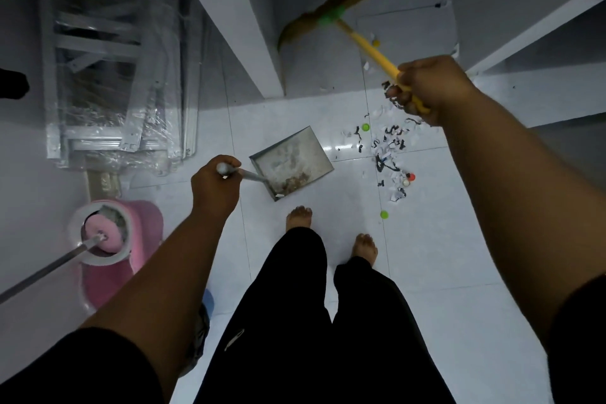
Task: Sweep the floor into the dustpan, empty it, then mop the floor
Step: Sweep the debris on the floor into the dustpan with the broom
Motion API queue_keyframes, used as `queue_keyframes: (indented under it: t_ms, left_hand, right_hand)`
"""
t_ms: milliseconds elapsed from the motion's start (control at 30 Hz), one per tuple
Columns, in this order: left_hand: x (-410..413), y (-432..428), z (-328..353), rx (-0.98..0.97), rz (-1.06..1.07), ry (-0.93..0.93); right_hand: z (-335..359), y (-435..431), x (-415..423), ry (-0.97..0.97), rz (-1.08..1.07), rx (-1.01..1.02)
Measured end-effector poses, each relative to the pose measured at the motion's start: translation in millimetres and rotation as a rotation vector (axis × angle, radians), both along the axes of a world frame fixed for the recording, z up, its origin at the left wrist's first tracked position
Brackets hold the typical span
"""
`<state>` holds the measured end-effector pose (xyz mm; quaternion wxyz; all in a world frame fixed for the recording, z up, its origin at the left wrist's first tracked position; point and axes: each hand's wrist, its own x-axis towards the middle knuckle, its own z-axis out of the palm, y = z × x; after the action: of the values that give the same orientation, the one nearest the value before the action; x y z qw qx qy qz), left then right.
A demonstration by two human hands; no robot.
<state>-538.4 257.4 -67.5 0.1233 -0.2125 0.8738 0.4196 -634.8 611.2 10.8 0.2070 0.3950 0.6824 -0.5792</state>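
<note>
The left hand [213, 185] clenches the handle of the grey metal dustpan [292, 162], its mouth facing the scattered paper scraps and bottle caps [390, 147] on the white tiled floor [442, 239], while the right hand [423, 88] grips the yellow-handled straw broom [331, 6], its head beyond the litter, probably to drag it in.

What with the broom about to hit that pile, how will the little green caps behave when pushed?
The green caps look round and light, so they will probably skid or roll ahead of the broom. On the glossy floor tiles they may slide past the dustpan. They seem rigid, unlike the paper scraps.
</note>
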Motion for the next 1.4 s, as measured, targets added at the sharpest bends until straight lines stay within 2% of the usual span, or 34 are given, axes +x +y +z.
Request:
queue_keyframes:
  t_ms: [233,467,767,1000,1167,1400]
  left_hand:
    - [-32,-5,-21,-0.017,-0.097,0.051]
    - [-36,-4,-31,-0.054,-0.230,0.111]
    - [-26,2,-23,-0.052,-0.255,0.069]
    - [-20,10,-12,-0.020,-0.152,-0.032]
    - [-10,14,-3,-0.011,-0.168,-0.057]
    - [-4,23,15,-0.013,-0.201,-0.038]
  right_hand:
    - [-55,-42,-95,-0.018,-0.098,-0.083]
    - [-103,-40,-111,-0.192,-0.071,-0.072]
    - [-104,6,38,-0.337,-0.201,-0.036]
    - [-79,21,178,-0.400,-0.321,-0.073]
    - [-53,25,243,-0.463,-0.356,-0.042]
    - [2,37,290,-0.291,-0.390,-0.084]
